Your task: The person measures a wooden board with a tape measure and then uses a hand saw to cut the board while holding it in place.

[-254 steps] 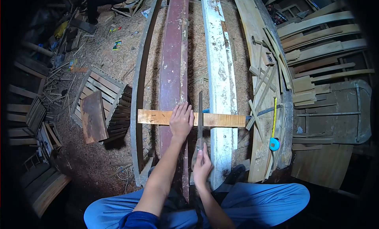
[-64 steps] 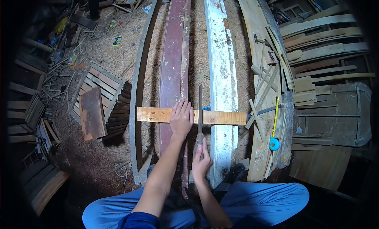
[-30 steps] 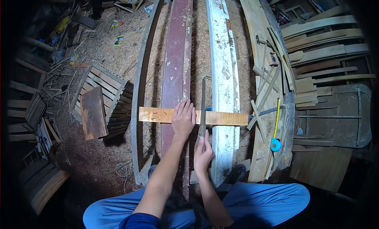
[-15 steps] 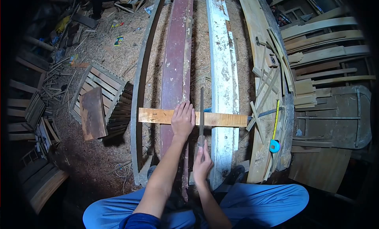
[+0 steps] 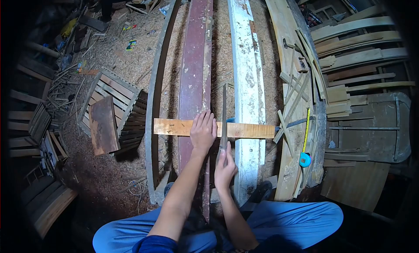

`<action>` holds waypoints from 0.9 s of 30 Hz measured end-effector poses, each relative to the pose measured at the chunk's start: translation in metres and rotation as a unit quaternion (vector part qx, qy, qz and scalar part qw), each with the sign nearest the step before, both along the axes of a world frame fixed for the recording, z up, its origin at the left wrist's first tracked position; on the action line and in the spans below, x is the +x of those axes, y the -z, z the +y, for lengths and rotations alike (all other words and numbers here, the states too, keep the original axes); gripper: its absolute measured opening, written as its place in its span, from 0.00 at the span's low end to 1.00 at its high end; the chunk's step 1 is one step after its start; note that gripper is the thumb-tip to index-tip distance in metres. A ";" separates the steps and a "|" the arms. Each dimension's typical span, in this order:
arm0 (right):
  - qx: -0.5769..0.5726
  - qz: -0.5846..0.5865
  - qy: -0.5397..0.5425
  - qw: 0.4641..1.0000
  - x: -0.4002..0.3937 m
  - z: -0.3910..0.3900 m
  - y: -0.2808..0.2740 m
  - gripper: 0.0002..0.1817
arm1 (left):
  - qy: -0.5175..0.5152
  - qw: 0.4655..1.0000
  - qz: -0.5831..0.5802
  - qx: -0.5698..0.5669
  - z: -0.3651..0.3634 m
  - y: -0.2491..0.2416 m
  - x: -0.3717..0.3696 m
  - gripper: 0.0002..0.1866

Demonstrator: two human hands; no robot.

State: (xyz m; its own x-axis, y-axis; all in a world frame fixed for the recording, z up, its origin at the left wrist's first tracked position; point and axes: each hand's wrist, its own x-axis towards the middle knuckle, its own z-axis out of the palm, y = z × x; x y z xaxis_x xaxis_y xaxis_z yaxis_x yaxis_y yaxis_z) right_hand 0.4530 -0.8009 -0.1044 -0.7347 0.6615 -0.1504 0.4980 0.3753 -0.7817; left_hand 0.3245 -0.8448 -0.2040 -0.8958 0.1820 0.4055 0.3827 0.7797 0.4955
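Observation:
A pale wooden board (image 5: 253, 131) lies crosswise over a dark red beam (image 5: 192, 78) and a peeling white beam (image 5: 247, 74). My left hand (image 5: 204, 131) rests flat on the board, fingers stretched past its far edge. My right hand (image 5: 224, 165) is closed around the handle of a handsaw (image 5: 224, 109). Its narrow blade, seen nearly edge-on, crosses the board just right of my left hand and points away from me. The depth of any cut cannot be made out.
To the right, a plank (image 5: 286, 178) bears a tape measure (image 5: 305, 159) with its yellow blade out, a hammer (image 5: 290, 45) and thin offcuts. A slatted crate (image 5: 131, 104) stands left on sawdust-covered ground. Stacked curved boards (image 5: 353, 56) lie far right.
My right hand has moved slightly forward, and the saw's tip reaches farther from me past the board. My left hand stays on the board.

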 end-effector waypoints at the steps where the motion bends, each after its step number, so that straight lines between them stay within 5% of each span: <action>1: 0.000 0.002 0.000 1.000 0.006 -0.003 0.004 0.23 | -0.001 1.000 0.003 0.001 0.000 0.001 0.000 0.14; 5: 0.069 0.007 -0.026 0.997 0.041 -0.002 0.010 0.23 | -0.002 1.000 0.007 0.002 0.002 0.003 -0.003 0.15; 8: 0.059 0.059 -0.024 0.996 0.014 0.003 0.010 0.23 | 0.000 1.000 0.007 -0.001 0.002 0.001 -0.002 0.15; 13: -0.027 -0.012 -0.003 1.000 0.017 -0.001 -0.007 0.23 | -0.003 1.000 0.004 -0.005 0.001 0.001 -0.003 0.15; 17: 0.063 0.015 -0.024 0.998 0.044 -0.005 -0.003 0.23 | -0.003 1.000 0.007 -0.003 0.002 0.003 -0.001 0.16; 22: 0.032 0.009 -0.018 0.999 -0.005 0.006 0.003 0.23 | 0.002 1.000 -0.001 -0.004 0.001 -0.002 0.001 0.15; 27: 0.080 0.023 -0.036 0.996 0.046 -0.002 0.002 0.24 | -0.003 1.000 -0.004 -0.002 0.002 -0.002 -0.001 0.15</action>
